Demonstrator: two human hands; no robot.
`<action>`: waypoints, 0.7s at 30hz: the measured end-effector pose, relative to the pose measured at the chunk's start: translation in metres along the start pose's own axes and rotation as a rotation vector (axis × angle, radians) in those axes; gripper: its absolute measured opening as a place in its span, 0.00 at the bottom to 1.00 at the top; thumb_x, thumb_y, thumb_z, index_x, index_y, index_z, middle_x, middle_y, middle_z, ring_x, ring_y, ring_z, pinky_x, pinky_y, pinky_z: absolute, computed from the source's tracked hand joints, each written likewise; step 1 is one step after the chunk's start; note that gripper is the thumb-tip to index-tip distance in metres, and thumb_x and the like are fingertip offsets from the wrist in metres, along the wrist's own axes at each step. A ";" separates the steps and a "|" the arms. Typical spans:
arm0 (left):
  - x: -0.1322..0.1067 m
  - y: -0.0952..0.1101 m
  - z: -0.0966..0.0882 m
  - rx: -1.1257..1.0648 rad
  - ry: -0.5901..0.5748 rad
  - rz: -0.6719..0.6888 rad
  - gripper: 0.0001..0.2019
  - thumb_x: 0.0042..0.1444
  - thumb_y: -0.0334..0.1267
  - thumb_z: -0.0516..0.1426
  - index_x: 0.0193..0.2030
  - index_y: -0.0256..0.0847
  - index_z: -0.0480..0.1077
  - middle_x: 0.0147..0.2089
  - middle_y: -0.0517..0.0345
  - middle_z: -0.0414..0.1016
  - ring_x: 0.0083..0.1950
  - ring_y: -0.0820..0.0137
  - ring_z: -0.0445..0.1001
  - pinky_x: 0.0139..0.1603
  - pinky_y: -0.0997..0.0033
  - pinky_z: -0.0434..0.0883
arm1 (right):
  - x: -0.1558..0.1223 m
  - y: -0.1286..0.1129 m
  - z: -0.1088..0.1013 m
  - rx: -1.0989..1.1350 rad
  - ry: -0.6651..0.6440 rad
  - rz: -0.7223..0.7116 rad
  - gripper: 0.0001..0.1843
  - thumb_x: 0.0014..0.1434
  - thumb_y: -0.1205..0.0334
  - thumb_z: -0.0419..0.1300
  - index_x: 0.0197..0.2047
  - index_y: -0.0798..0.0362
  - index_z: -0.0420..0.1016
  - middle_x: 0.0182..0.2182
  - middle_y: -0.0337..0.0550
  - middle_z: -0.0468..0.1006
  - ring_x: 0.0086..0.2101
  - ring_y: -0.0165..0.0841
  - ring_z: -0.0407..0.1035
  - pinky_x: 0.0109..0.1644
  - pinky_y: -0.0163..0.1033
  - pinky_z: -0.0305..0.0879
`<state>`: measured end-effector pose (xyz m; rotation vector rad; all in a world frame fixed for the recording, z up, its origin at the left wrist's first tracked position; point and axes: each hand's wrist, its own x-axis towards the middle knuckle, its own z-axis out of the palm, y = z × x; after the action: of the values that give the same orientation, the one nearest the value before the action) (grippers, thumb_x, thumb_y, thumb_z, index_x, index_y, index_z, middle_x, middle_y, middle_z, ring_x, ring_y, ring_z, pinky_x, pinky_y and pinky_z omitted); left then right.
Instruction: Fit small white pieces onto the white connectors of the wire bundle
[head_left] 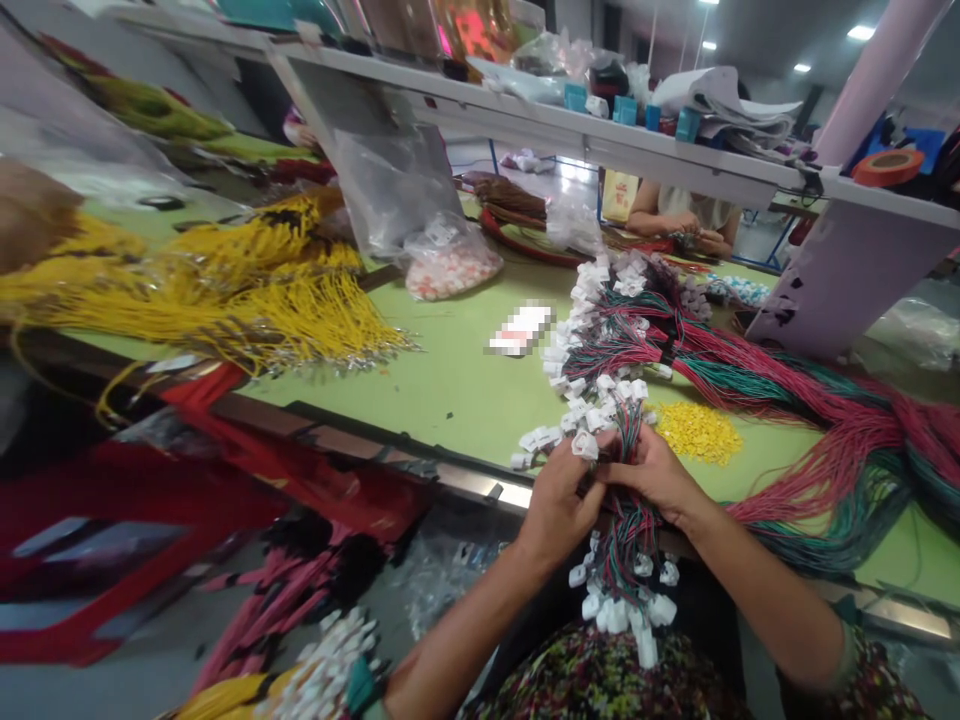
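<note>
The person's left hand (562, 490) and right hand (660, 480) are meeting over the near edge of the worktop (450, 385), and between them they are handling a short wire bundle (626, 530) of red, green and dark strands. The left grip is curling closed around the bundle's left side, with a white connector (585, 446) sitting just above its fingers; the right grip is closing on the bundle from the right, its thumb reaching across toward the left hand, though the fingers are hiding exactly what is being pinched. The bundle's far end is fanning out in white connectors over the worktop, while its near end is hanging below the hands, tipped with more white connectors (626, 612), in front of the person's patterned clothing (600, 680). The step in hand appears to be gathering or sorting these strands, and the next move is probably calling for a steady left hold while the right fingers are separating or aligning individual wires. Just beyond the right hand, a pile of small yellow pieces (697, 432) is lying on the worktop, and a larger mass of red and green wires (750, 375) is stretching away to the right. Yellow cables (300, 300) are covering the far left, with a clear bag of orange and white pieces (452, 265) standing between.
</note>
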<state>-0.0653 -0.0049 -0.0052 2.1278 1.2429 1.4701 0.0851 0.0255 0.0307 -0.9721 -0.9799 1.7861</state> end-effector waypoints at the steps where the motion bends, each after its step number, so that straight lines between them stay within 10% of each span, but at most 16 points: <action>1: 0.000 0.002 -0.001 -0.005 0.002 0.025 0.23 0.60 0.28 0.56 0.61 0.46 0.72 0.56 0.48 0.79 0.56 0.56 0.77 0.59 0.51 0.74 | 0.001 0.001 0.000 0.035 0.008 0.003 0.30 0.33 0.70 0.77 0.40 0.50 0.73 0.34 0.35 0.85 0.36 0.35 0.80 0.46 0.41 0.75; 8: -0.013 -0.005 0.006 -0.115 0.104 -0.149 0.22 0.62 0.32 0.58 0.63 0.42 0.66 0.60 0.41 0.70 0.55 0.59 0.77 0.53 0.54 0.79 | 0.001 0.004 -0.006 0.122 0.109 -0.042 0.22 0.35 0.70 0.74 0.37 0.52 0.77 0.26 0.32 0.81 0.28 0.29 0.74 0.38 0.35 0.72; 14: 0.002 -0.022 -0.003 -0.046 -0.212 -0.170 0.18 0.55 0.28 0.54 0.51 0.39 0.73 0.52 0.44 0.78 0.54 0.55 0.78 0.57 0.46 0.75 | -0.018 -0.004 -0.016 -0.080 0.163 -0.275 0.14 0.41 0.61 0.76 0.31 0.49 0.80 0.29 0.37 0.82 0.32 0.34 0.74 0.44 0.42 0.72; 18: 0.016 -0.001 -0.010 -0.164 -0.188 -0.137 0.19 0.55 0.35 0.60 0.55 0.42 0.73 0.58 0.43 0.76 0.60 0.53 0.75 0.62 0.43 0.70 | -0.030 -0.011 -0.021 -0.339 0.127 -0.430 0.07 0.49 0.57 0.72 0.31 0.49 0.82 0.32 0.41 0.84 0.36 0.39 0.76 0.49 0.48 0.73; 21: 0.025 0.017 -0.002 -0.336 -0.406 -0.263 0.23 0.48 0.41 0.68 0.52 0.40 0.76 0.55 0.45 0.80 0.59 0.50 0.75 0.61 0.47 0.71 | -0.035 -0.012 -0.022 -0.425 0.128 -0.446 0.10 0.55 0.54 0.68 0.36 0.51 0.82 0.35 0.44 0.85 0.39 0.41 0.78 0.52 0.49 0.73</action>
<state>-0.0560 0.0040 0.0225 1.8350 0.9968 0.9904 0.1197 0.0026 0.0404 -1.0091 -1.4009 1.1564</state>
